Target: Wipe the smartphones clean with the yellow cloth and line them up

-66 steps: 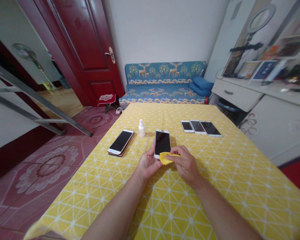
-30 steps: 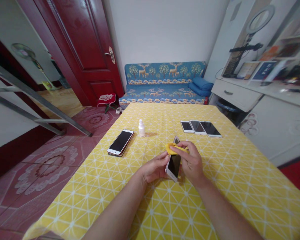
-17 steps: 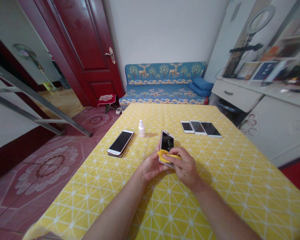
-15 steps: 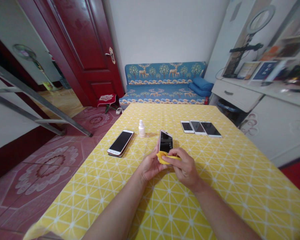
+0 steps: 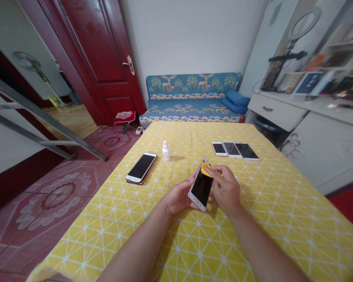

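Note:
A white-framed smartphone (image 5: 201, 187) with a dark screen is held tilted above the table by my left hand (image 5: 179, 196), whose fingers wrap under it. My right hand (image 5: 226, 188) pinches a small yellow cloth (image 5: 206, 169), which lies against the upper end of the screen. The fingertips beneath the phone are partly hidden. To the left, a white phone (image 5: 141, 168) rests on top of another dark-edged flat item. Behind it stands a small white bottle (image 5: 166, 152) with a white cap.
Three phones lie side by side at the back right, among them a white one (image 5: 219, 149) and a larger one (image 5: 247, 151). A yellow patterned cloth (image 5: 111, 235) covers the table. Beyond its far edge is a blue sofa (image 5: 191, 105); a white cabinet (image 5: 326, 145) stands right.
The yellow cloth has moved from the phone's near end up to its far end with my right hand. The phone has turned, so more of its screen shows.

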Available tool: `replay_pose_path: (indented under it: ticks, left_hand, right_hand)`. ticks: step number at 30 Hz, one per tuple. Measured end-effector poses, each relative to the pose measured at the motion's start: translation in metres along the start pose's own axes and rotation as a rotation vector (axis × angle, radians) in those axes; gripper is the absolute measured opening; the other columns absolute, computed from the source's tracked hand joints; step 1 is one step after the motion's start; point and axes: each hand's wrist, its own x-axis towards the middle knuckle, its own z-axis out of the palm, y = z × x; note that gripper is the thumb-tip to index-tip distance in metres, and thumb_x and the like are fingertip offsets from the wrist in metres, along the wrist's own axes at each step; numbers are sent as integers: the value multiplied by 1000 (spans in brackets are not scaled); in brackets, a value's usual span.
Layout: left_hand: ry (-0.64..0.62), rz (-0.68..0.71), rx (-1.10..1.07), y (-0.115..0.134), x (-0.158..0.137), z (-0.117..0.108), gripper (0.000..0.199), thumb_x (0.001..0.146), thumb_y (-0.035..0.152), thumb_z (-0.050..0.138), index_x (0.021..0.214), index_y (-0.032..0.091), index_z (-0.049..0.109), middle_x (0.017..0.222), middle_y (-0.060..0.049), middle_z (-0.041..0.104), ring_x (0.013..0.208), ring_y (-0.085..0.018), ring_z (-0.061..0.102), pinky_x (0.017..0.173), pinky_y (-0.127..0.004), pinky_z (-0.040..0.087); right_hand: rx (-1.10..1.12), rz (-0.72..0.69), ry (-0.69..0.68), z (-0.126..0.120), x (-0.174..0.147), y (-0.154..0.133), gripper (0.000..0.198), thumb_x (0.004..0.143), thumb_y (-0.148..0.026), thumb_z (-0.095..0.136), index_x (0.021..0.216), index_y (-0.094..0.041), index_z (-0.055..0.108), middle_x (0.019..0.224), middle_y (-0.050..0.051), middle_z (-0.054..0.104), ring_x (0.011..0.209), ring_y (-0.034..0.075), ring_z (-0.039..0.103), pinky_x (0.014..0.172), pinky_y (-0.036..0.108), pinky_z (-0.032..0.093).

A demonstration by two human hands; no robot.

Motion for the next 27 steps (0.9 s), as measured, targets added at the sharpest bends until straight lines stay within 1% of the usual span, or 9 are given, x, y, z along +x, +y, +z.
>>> replay_pose_path:
  ticks: [2,5,8,11,17,20,23,25,27]
  left_hand:
    - [-37,10,40,1,0,3,62,90,40,52,147,34,30,122,-14,63,92,-31,69,66,-41,57]
    - [-6,24,69,1,1,4,64,89,38,55,147,36,28,120,-13,64,88,-28,69,65,-39,58]
    - [67,92,25,1,3,2,59,89,33,57,143,38,36,114,-8,66,82,-22,69,66,-39,58]
    - [120,194,-57,0,4,-1,52,89,31,58,139,34,43,104,-5,67,80,-18,67,69,-36,58]
    - [234,355,-158,1,7,-4,55,86,23,61,137,35,44,94,0,69,77,-15,66,67,-29,57]
    - [238,340,-201,4,7,-6,45,89,26,57,132,23,50,96,-5,70,79,-17,68,67,-28,57]
    - [201,320,-256,9,6,-7,40,92,31,48,125,8,54,102,-15,70,94,-25,68,78,-37,57]
    - [183,322,-278,11,6,-8,41,93,29,44,126,6,53,108,-18,69,103,-30,65,86,-44,55]
    - [189,338,-271,12,6,-9,42,92,23,45,131,7,50,111,-17,69,106,-30,64,89,-46,53]
  right_hand:
    - [-51,58,-13,0,-1,4,52,82,-4,43,121,-30,64,105,7,58,94,20,58,76,35,51]
    - [10,60,-69,2,-2,2,52,83,-4,43,122,-31,63,102,6,58,93,19,59,75,33,51]
    - [152,-16,-121,4,-2,-8,52,84,-3,43,121,-32,64,99,5,58,92,18,59,76,31,51]
    - [243,-93,-138,5,-3,-21,53,84,-2,43,122,-33,63,98,5,58,91,17,58,75,32,51]
    - [273,-205,-119,3,-4,-37,62,80,1,46,127,-36,59,99,5,58,93,18,57,74,34,51]
    - [248,-221,-109,2,-3,-31,60,78,3,46,123,-34,63,99,5,60,94,18,58,75,33,50]
    - [162,-150,-91,-1,-2,-16,53,76,2,47,111,-30,70,95,4,61,90,17,59,74,32,50]
    - [90,-31,-75,-1,-2,-5,47,75,1,47,102,-28,73,90,4,62,85,17,59,70,31,49]
    - [94,110,-34,-1,-1,3,41,77,-2,48,97,-25,74,88,3,62,81,16,60,69,30,48]
